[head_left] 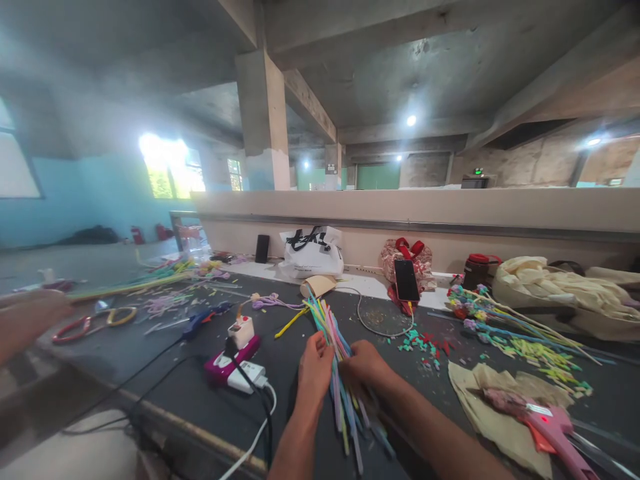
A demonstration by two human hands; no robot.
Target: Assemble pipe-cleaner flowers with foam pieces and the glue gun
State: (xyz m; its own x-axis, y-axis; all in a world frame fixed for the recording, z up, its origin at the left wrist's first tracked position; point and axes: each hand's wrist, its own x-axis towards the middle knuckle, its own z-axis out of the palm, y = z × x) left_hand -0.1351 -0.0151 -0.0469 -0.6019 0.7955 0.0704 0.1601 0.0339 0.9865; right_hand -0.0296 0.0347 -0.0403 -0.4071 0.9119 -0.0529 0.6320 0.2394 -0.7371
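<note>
A bundle of pastel pipe cleaners in green, pink, yellow, blue and lilac slants across the dark table in front of me. My left hand closes on its left side, thumb and fingers pinched against the stems. On the right side my right hand grips the same bundle; its fingers are partly hidden and slightly blurred. Loose lower ends fan out below both hands. Beyond the bundle's top lies a beige cardboard-like roll, and a yellow pipe cleaner rests to the left.
Left are a purple power strip with cords, a blue glue gun, scissors and another person's hand. Right are a pink glue gun on brown paper, cut pieces and a charging phone. Bags line the back.
</note>
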